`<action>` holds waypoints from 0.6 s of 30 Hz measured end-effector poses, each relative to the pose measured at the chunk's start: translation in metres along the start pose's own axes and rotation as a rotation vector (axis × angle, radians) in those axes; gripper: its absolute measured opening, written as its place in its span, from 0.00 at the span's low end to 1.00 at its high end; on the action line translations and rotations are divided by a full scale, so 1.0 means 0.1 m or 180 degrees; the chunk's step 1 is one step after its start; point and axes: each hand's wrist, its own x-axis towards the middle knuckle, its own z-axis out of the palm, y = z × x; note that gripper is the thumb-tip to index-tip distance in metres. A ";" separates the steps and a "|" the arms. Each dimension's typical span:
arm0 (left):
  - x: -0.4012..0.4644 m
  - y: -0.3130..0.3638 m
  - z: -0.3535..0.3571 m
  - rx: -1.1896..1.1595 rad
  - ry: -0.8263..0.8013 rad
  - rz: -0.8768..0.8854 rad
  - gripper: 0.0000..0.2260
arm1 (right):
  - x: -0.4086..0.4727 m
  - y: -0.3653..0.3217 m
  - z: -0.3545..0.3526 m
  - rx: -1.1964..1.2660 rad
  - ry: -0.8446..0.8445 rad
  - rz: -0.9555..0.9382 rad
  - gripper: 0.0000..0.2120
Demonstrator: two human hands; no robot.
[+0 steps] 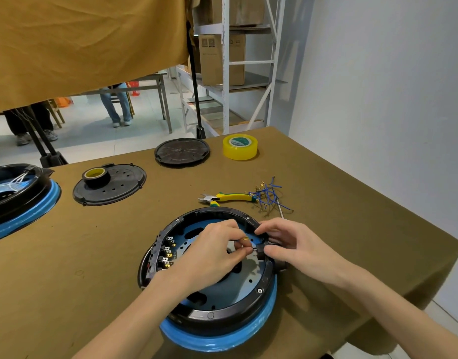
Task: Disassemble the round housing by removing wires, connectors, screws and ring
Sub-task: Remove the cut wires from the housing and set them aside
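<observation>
**Connector stage under way, screws and ring still on**

Both forearms reach over the round housing (217, 301) — left hand (209, 255) pinches a gold terminal (244, 239), right hand (287, 244) grips the black connector (260, 251) at the rim. Beyond the right hand, pulled wires (268, 196) lie heaped. Rim screws (259, 290) remain, ring too.

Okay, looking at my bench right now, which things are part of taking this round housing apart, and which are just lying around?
In use:
- round housing
- black connector, pinched by left hand and right hand
- removed blue wires
- side cutters

Lying about:
- yellow tape roll
- black tape roll on a cover plate
- second cover plate
- another housing
</observation>
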 end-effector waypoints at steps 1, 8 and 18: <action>0.01 0.01 0.01 -0.0001 -0.0004 0.0010 0.04 | -0.01 0.02 -0.02 0.0145 0.0082 0.0025 0.14; 0.02 0.02 0.02 -0.0099 0.0004 0.0033 0.03 | 0.00 0.16 -0.02 0.0375 0.0293 -0.0072 0.13; -0.03 0.00 -0.04 -0.0088 0.0242 -0.0153 0.08 | -0.01 0.17 -0.01 0.0142 0.0460 -0.0236 0.11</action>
